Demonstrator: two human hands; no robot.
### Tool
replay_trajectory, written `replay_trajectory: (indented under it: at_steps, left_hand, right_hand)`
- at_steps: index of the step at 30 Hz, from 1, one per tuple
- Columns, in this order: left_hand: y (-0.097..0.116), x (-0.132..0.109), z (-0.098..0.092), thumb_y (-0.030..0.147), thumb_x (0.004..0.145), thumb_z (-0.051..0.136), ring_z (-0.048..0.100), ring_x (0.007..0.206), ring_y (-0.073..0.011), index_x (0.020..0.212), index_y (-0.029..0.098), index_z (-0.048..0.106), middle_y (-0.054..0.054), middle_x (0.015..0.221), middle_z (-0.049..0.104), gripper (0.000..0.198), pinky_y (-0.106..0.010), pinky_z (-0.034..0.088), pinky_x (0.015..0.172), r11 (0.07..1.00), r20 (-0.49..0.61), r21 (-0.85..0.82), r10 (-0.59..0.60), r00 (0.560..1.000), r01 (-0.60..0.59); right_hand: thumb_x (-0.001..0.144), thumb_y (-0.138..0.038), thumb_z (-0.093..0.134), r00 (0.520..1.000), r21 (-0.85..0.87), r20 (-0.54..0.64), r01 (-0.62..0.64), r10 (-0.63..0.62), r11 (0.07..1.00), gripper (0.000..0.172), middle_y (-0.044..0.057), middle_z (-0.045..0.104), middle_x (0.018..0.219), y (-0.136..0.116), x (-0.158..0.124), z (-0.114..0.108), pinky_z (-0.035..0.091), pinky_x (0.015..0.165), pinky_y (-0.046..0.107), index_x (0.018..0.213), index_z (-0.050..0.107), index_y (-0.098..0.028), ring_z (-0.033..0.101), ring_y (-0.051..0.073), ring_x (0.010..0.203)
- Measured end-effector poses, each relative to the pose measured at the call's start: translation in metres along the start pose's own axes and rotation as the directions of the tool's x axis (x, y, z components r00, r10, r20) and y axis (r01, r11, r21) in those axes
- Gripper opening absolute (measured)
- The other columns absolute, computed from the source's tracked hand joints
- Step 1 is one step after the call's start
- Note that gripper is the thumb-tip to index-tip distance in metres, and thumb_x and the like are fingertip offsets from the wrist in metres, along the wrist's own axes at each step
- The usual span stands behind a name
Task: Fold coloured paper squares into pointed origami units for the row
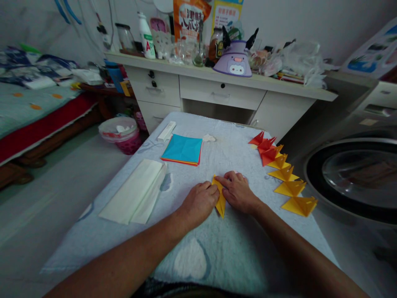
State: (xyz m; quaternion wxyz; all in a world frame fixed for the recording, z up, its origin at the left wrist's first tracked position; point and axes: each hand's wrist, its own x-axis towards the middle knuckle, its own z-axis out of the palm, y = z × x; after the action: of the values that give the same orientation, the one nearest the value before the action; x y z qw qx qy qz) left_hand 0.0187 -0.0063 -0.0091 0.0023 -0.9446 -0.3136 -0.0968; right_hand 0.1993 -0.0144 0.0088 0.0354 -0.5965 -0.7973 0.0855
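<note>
A partly folded piece of yellow origami paper [220, 203] lies on the cloth-covered table, its narrow point toward me. My left hand [201, 200] has its fingers curled and pressed on the paper's left edge. On the other side, my right hand [238, 192] holds the upper right part, its index finger stretched across the top and the thumb below it. Part of the paper is hidden under the fingers. To the right stand folded paper cranes in a curved row, yellow ones [290, 188] nearer and red ones [267, 149] farther off.
A stack of square paper, blue on top [182, 149], sits beyond my left hand. White folded sheets [135, 190] and a small white box [166, 131] lie at left. A cluttered white desk [198, 70] stands behind, a washing machine [366, 165] at right, a bin [127, 142] at left.
</note>
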Motion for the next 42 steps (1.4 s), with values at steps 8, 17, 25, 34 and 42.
replay_trajectory:
  at_steps: [8, 17, 25, 34, 42]
  left_hand:
    - [0.001, 0.000, 0.000, 0.016, 0.094, 0.050, 0.055, 0.093, -0.0205, 0.101, 0.017, 0.060, -0.004, 0.099, 0.064, 0.012, -0.035, 0.048, 0.078, 1.000, 0.017, 0.022, 0.003, 1.000, -0.004]
    - [0.000, -0.001, 0.000, 0.014, 0.094, 0.049, 0.056, 0.096, -0.0211, 0.106, 0.016, 0.059, -0.004, 0.103, 0.064, 0.016, -0.035, 0.050, 0.080, 1.000, 0.033, 0.011, -0.011, 0.999, 0.010]
    - [0.001, -0.001, 0.001, 0.014, 0.094, 0.047, 0.056, 0.097, -0.0202, 0.104, 0.016, 0.059, -0.005, 0.103, 0.064, 0.016, -0.035, 0.050, 0.082, 1.000, 0.006, 0.004, -0.004, 1.000, 0.004]
    - [0.002, -0.002, -0.003, 0.016, 0.093, 0.051, 0.056, 0.094, -0.0217, 0.101, 0.016, 0.060, -0.004, 0.099, 0.063, 0.012, -0.036, 0.050, 0.079, 1.000, 0.006, 0.012, 0.000, 1.000, 0.000]
    - [0.001, -0.003, 0.001, 0.015, 0.094, 0.048, 0.056, 0.095, -0.0209, 0.102, 0.016, 0.062, -0.006, 0.100, 0.065, 0.016, -0.034, 0.051, 0.082, 0.998, -0.020, -0.062, -0.021, 1.000, 0.019]
  right_hand:
    - [0.091, -0.029, 0.044, 1.000, -0.045, -0.027, -0.010, 0.009, 0.999, 0.049, 0.010, 0.052, 0.112, -0.004, 0.009, -0.002, 0.033, 0.079, 0.040, 0.140, 0.048, -0.032, 0.045, 0.026, 0.094]
    - [0.088, -0.022, 0.045, 0.992, 0.159, -0.089, 0.103, -0.089, 0.982, 0.054, 0.008, 0.052, 0.113, 0.013, 0.001, 0.006, 0.032, 0.087, 0.040, 0.141, 0.048, -0.028, 0.043, 0.023, 0.097]
    - [0.082, -0.017, 0.049, 0.987, 0.104, -0.068, 0.154, -0.147, 0.983, 0.056, 0.007, 0.051, 0.111, 0.013, 0.004, 0.008, 0.030, 0.087, 0.041, 0.135, 0.055, -0.033, 0.042, 0.023, 0.097]
    - [0.088, -0.023, 0.045, 0.991, 0.047, -0.091, 0.103, -0.098, 0.994, 0.052, 0.008, 0.050, 0.109, 0.004, 0.008, 0.005, 0.031, 0.085, 0.039, 0.139, 0.051, -0.030, 0.043, 0.023, 0.094]
    - [0.091, -0.027, 0.042, 0.991, 0.058, -0.130, 0.049, -0.041, 0.997, 0.056, 0.011, 0.054, 0.111, 0.006, 0.009, 0.010, 0.034, 0.084, 0.040, 0.146, 0.039, -0.019, 0.046, 0.025, 0.095]
